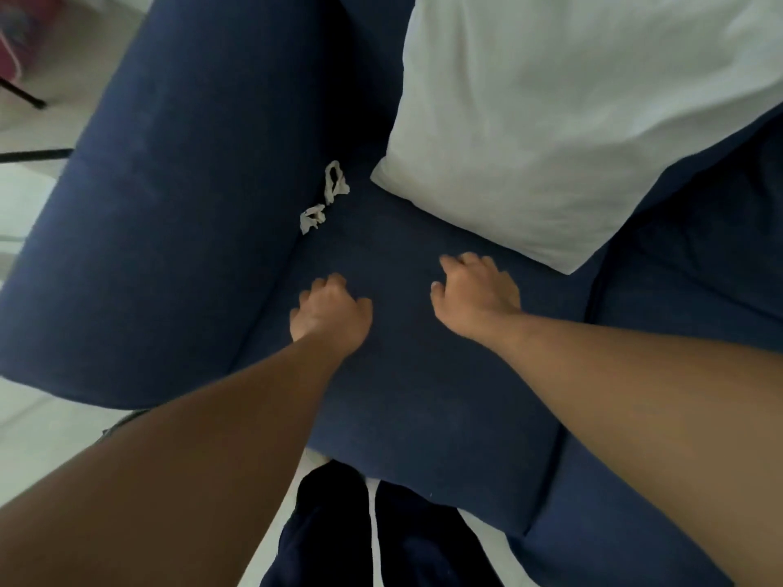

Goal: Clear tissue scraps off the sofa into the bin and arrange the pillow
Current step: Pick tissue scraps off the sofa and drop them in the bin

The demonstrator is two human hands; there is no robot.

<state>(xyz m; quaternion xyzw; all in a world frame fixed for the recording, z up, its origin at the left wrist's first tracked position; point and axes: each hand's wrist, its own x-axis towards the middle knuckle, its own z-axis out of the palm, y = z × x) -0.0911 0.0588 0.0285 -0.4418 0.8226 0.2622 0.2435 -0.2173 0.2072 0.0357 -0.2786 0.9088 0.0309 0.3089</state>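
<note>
Sofa [178, 171] fills my view, white pillow [572, 112] slumped far right. Bin nowhere in sight, so scraps might get dropped on carry. Left hand [328, 317] and right hand [476, 292] over seat, fingers loosely curled, holding nothing. Two tissue scraps [324, 201] sit in armrest crease, far left; sloppy swipe probably shoves them deeper.
</note>
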